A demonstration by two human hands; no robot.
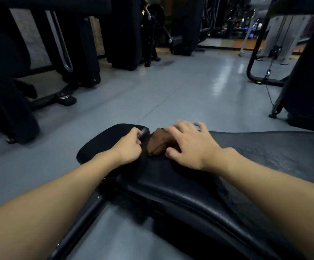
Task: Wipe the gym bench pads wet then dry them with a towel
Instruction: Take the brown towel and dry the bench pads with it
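A chrome loop bar (68, 69) hangs on a tall black machine (84, 53). Just below the bar, a black foot (67, 100) rests on the glossy grey floor (171, 94). Far to the bar's right stands a curved black frame (272, 83). Behind and right of the bar is what may be a weight disc (157, 15), though it is too dim to be sure.

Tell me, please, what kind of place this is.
Most likely a gym: a black padded bench lies in front, dark exercise machines stand along the grey floor, and a cable machine frame is at right.
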